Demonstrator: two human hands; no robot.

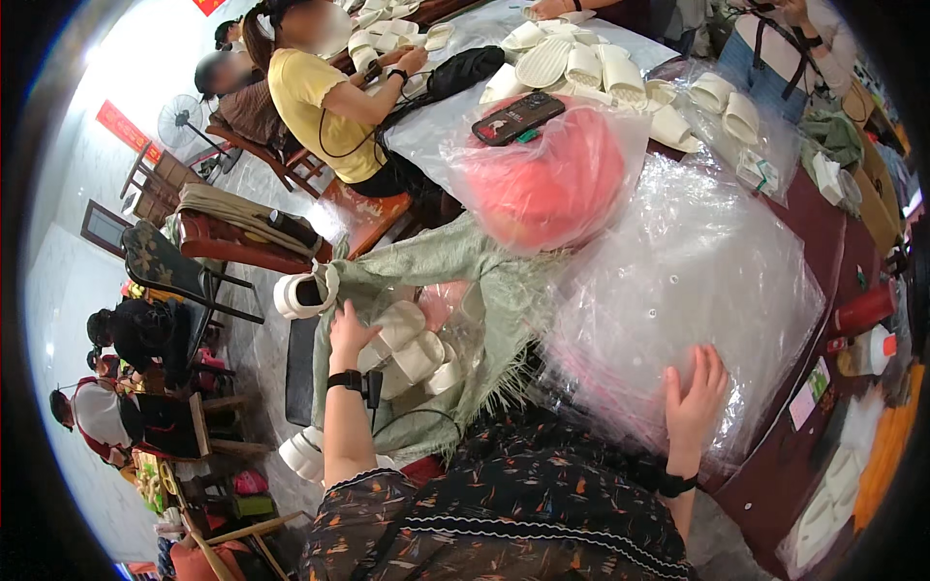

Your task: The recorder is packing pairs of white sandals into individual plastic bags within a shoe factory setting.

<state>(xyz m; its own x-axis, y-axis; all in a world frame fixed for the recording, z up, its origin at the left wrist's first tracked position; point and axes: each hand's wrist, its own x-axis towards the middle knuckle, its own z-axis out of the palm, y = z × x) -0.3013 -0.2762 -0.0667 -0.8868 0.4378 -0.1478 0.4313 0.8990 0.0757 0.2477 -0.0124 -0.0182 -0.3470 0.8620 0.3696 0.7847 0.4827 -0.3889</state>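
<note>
My left hand (351,331) is open over the rim of a pale green woven sack (417,259), its thumb and fingers apart. Inside the sack lie several cream slippers (418,356). Just beyond my left fingers, a white slipper (298,295) sits at the sack's edge. My right hand (699,389) rests with fingers spread on a stack of clear plastic bags (678,281) on the table. Whether the left fingertips touch the sack is hard to make out.
A red bundle in clear plastic (552,179) stands on the table, with a black phone (518,118) on top. More cream slippers (581,66) lie behind it. A person in a yellow top (325,107) sits at the far left. A red cylinder (864,308) is at right.
</note>
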